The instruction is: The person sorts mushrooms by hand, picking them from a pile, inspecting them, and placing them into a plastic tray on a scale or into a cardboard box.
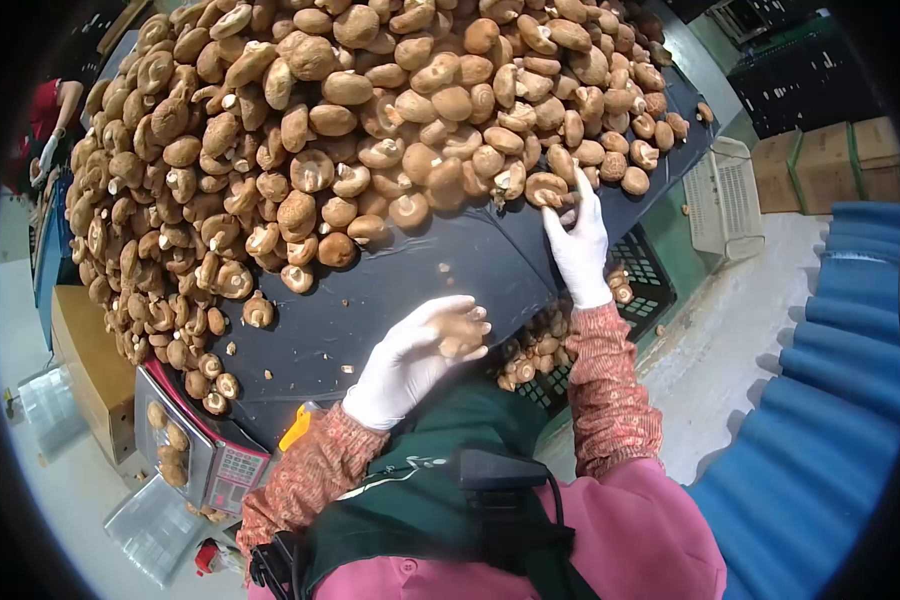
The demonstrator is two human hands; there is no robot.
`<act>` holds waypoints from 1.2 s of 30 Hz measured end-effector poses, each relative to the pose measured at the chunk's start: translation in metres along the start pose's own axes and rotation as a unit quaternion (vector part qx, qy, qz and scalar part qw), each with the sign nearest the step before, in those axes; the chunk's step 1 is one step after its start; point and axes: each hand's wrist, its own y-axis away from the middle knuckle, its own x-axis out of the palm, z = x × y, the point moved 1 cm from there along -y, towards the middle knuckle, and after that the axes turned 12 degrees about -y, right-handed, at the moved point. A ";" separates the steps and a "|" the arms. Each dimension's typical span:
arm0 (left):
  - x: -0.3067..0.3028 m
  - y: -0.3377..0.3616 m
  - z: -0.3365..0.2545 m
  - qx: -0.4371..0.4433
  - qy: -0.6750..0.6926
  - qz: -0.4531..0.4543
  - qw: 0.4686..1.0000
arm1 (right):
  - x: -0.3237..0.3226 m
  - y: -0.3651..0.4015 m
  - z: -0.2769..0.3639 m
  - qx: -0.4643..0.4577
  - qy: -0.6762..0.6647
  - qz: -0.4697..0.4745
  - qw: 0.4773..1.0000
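Note:
A large heap of brown shiitake mushrooms (355, 90) covers the far part of the dark-covered table (400, 270). My left hand (390, 365), in a white glove, is curled around a mushroom (460, 333) above the near part of the table; motion blurs that mushroom. At the right edge of the heap, my right hand (582, 245), also gloved, has its thumb and forefinger at the edge of another mushroom (545, 188). The grip looks loose, and its other fingers are partly hidden.
Below the table edge, a black crate (642, 262) contains mushrooms. On the left are a scale (235, 475) with bagged mushrooms, a yellow-handled tool (298, 425) and a cardboard box (88, 370). A white basket (725, 200) and blue corrugated sheeting (820, 400) are right. Another person's arm (68, 105) shows far left.

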 end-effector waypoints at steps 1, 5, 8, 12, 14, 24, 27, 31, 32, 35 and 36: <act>0.000 -0.001 0.001 -0.004 0.008 0.003 1.000 | -0.003 -0.006 0.005 -0.003 0.070 0.030 0.997; -0.001 0.002 0.000 -0.016 -0.005 0.009 1.000 | -0.012 -0.006 -0.001 -0.001 0.069 0.047 0.997; -0.006 0.003 0.001 -0.013 -0.024 -0.014 1.000 | -0.017 0.008 -0.007 0.100 0.030 0.085 0.991; -0.008 0.001 0.006 -0.015 -0.019 -0.010 1.000 | -0.013 0.031 -0.017 0.129 -0.032 0.044 0.990; -0.005 0.002 0.005 -0.024 -0.034 -0.017 0.999 | -0.011 0.036 -0.015 0.138 -0.090 0.024 0.986; -0.004 0.003 0.006 -0.026 -0.073 -0.035 0.996 | 0.007 0.030 0.003 0.034 0.096 0.041 0.994; -0.003 0.005 0.002 -0.010 -0.114 -0.043 0.992 | 0.018 0.036 -0.009 -0.009 -0.036 0.021 0.999; -0.011 0.005 0.006 -0.003 -0.124 -0.031 0.992 | 0.012 0.045 0.007 0.106 -0.196 0.064 0.973; -0.013 0.005 0.006 -0.002 -0.138 -0.024 0.990 | 0.007 0.045 0.013 0.133 -0.241 0.072 0.959; -0.017 0.002 0.007 -0.030 -0.210 -0.017 0.977 | 0.001 0.051 0.019 0.206 -0.420 0.118 0.876; -0.011 0.003 0.005 -0.029 -0.204 -0.022 0.978 | -0.006 0.053 0.034 0.234 -0.451 0.152 0.848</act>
